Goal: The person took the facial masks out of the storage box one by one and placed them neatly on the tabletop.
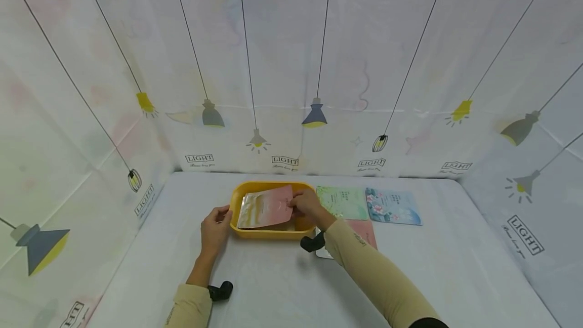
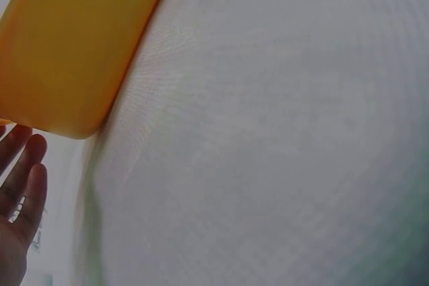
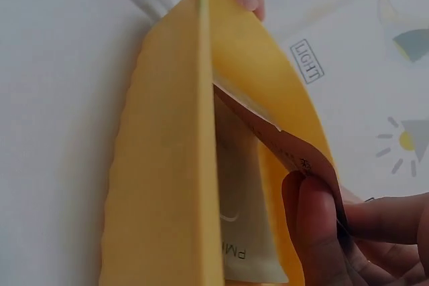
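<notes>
Head view: right hand (image 1: 310, 205) pinched one pink packet (image 1: 268, 207) inside one yellow tray (image 1: 272, 235); one green packet (image 1: 343, 202), one blue packet (image 1: 393, 206), one half-hidden pink packet (image 1: 364, 232) lay rightward! Left wrist: left hand (image 2: 13, 236), fingers spread, touched the tray. Right wrist: one pale packet (image 3: 244, 222) lay beneath.

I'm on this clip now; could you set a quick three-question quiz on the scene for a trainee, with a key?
1. Fill in: in the head view, the blue packet lies to the ____ of the green packet.
2. True or false: the left hand holds the green packet.
3. What does the right hand pinch?
A) the blue packet
B) a pink-and-gold packet
C) the green packet

Key:
1. right
2. False; it holds the rim of the yellow basket at its left end.
3. B
</notes>
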`<action>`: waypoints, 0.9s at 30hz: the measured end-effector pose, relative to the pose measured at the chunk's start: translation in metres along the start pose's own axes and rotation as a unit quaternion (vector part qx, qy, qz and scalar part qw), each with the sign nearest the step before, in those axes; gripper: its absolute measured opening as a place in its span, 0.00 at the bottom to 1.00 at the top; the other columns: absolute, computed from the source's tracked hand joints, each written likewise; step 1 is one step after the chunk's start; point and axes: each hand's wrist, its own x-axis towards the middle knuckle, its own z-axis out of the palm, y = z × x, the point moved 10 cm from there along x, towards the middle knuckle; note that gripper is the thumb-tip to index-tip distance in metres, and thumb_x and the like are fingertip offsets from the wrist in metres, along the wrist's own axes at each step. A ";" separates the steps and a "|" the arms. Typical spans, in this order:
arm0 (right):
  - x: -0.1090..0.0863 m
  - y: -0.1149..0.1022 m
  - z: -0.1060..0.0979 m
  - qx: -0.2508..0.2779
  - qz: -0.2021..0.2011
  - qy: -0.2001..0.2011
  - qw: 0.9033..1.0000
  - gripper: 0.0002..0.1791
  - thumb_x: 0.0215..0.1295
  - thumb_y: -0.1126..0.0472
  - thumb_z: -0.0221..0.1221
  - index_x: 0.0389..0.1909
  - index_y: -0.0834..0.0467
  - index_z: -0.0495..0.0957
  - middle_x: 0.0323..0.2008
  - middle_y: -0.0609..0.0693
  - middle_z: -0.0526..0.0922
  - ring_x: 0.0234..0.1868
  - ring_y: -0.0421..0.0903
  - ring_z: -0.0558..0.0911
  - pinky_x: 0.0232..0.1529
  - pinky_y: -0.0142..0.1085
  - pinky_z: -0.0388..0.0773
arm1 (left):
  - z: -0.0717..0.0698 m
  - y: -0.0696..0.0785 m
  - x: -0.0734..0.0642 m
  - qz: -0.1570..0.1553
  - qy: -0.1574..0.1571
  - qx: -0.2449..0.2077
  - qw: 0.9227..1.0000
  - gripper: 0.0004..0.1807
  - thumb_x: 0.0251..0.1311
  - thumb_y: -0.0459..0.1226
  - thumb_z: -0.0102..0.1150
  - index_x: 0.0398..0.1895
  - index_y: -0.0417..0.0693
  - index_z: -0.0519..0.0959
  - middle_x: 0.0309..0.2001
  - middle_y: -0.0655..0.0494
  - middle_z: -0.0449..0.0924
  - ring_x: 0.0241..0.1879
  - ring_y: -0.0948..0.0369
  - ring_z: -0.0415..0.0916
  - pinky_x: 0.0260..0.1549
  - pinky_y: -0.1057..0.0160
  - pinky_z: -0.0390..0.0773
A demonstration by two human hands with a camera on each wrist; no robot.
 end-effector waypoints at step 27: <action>-0.027 0.004 -0.068 0.046 -0.012 -0.019 0.999 0.19 0.65 0.66 0.58 0.56 0.67 0.75 0.32 0.53 0.84 0.26 0.43 0.83 0.31 0.34 0.84 | 0.002 -0.004 0.000 -0.009 -0.002 0.013 1.000 0.14 0.65 0.39 0.59 0.49 0.41 0.81 0.46 0.45 0.85 0.39 0.53 0.82 0.32 0.78 0.75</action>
